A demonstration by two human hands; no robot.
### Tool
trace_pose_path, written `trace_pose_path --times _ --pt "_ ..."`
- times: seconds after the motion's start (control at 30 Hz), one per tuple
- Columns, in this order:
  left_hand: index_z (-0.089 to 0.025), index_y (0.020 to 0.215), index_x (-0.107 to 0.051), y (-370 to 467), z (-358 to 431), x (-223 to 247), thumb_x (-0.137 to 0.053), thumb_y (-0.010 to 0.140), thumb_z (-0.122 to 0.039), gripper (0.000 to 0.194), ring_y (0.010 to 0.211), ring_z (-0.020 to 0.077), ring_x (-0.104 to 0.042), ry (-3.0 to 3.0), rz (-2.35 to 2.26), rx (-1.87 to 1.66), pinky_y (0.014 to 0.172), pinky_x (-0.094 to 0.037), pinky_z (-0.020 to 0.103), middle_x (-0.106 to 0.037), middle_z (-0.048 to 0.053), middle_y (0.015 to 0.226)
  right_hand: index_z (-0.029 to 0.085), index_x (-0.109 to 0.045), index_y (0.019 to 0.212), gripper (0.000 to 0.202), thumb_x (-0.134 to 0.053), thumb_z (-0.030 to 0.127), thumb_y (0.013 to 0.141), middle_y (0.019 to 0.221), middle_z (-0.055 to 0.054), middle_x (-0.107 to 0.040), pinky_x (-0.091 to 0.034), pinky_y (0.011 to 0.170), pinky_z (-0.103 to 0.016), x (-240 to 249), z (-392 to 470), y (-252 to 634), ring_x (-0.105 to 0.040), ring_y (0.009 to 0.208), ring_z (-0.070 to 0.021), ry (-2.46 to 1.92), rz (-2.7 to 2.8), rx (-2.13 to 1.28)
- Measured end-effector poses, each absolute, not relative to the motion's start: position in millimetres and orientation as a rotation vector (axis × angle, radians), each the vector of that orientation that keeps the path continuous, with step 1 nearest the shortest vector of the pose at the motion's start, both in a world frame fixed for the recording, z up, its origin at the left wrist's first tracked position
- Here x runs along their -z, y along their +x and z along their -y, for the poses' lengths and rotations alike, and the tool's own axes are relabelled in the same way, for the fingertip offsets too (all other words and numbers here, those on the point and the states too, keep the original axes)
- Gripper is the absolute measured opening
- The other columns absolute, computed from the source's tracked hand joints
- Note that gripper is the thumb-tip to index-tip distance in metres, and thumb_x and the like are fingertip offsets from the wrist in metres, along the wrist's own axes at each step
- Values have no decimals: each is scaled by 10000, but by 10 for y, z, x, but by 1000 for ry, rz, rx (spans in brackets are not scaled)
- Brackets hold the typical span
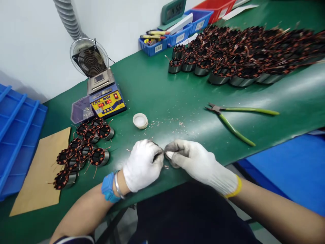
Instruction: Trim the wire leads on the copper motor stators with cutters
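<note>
My left hand [145,165], in a white glove, is closed with its fingertips at the middle of the bench's front part. Facing it, my right hand [193,157], in a white knit glove with a yellow cuff and greyed fingertips, is closed in a pinch. The fingertips of both hands nearly meet, and what they hold is hidden by the gloves. Several short copper wire ends [166,167] show just below the fingertips. Beyond the hands stands a small round white dish [140,121]. Green-handled cutting pliers [231,117] lie spread to the right.
Wire-wound stators [87,145] cluster at left near brown cardboard [38,173] and a blue crate [20,135]. A solder pot unit [108,101] stands behind them. Many more stators [223,73] fill the back right. Tool boxes [154,45] and a clock [173,12] line the wall.
</note>
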State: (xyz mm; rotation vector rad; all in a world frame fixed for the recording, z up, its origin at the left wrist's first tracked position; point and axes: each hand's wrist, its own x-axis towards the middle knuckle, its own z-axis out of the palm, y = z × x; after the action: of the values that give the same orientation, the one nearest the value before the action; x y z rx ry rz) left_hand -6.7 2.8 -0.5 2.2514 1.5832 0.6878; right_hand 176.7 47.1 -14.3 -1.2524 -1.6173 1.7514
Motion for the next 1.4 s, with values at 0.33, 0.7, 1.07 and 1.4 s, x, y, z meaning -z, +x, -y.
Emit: trace_pose_path --times 0.33,0.7,1.07,1.4 --pt "-215 771 -608 -18 -32 -13 -545 868 -150 133 790 202 -604 2295 -1685 -598 754 -469 348 -673 38 793 183 -687 944 161 -544 236 896 888 -95 -744 -550 704 -328 298 -455 1950 -693 791 -215 -900 2260 -704" --pt "-206 769 -608 -24 -37 28 -524 908 -173 166 790 209 -598 2410 -1588 -584 775 -452 373 -672 39 762 204 -567 767 256 -405 317 931 562 -15 -628 -449 509 -265 176 -610 1824 -593 499 -161 -1152 2205 -1675" --pt "-208 764 -608 -31 -44 43 -523 901 -172 165 795 210 -594 2422 -1597 -561 777 -454 377 -670 40 758 168 -649 801 248 -445 240 923 712 -71 -706 -476 593 -289 201 -644 1835 -632 604 -178 -967 2504 -1125" --pt "-203 761 -611 -25 -46 53 -529 896 -151 167 785 208 -593 2432 -1592 -575 774 -457 372 -659 40 741 177 -702 1052 271 -484 132 898 1028 -131 -755 -526 875 -419 204 -749 1997 -690 880 -248 -328 2706 -138"
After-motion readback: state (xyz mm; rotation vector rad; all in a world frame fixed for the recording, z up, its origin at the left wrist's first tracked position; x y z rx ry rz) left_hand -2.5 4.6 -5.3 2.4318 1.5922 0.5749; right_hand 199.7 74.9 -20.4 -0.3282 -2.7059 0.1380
